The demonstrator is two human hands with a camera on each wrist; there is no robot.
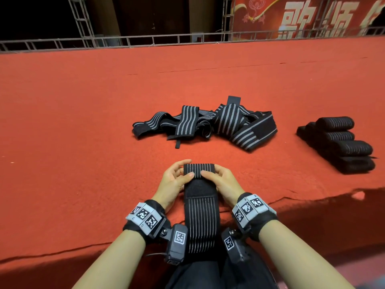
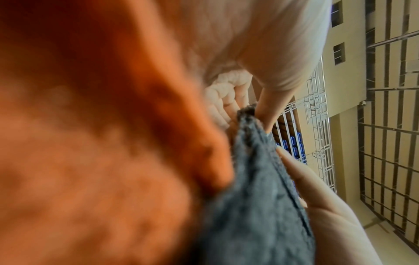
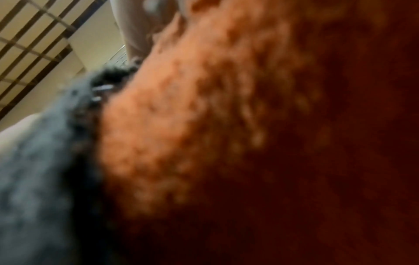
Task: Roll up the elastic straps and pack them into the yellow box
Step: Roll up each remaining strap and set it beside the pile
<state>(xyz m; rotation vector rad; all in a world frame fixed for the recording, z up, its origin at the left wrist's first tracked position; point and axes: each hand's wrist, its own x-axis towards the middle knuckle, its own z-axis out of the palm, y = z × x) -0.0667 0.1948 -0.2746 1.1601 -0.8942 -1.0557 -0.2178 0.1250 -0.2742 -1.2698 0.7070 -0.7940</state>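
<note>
A black elastic strap (image 1: 200, 213) with thin grey stripes lies on the red carpet in front of me, its far end rolled into a short roll (image 1: 199, 170). My left hand (image 1: 179, 176) grips the roll's left end, thumb on top. My right hand (image 1: 218, 177) grips its right end the same way. The strap's tail runs back between my wrists and over the carpet edge. The left wrist view shows the strap (image 2: 256, 188) close up, pinched between fingers. In the right wrist view the strap (image 3: 40, 170) is a blurred grey mass. No yellow box is in view.
A loose tangle of striped straps (image 1: 208, 124) lies on the carpet beyond my hands. Several rolled straps (image 1: 339, 142) are stacked at the right. The carpet edge (image 1: 291, 200) drops off near my wrists. A metal truss rail (image 1: 145, 40) runs along the far side.
</note>
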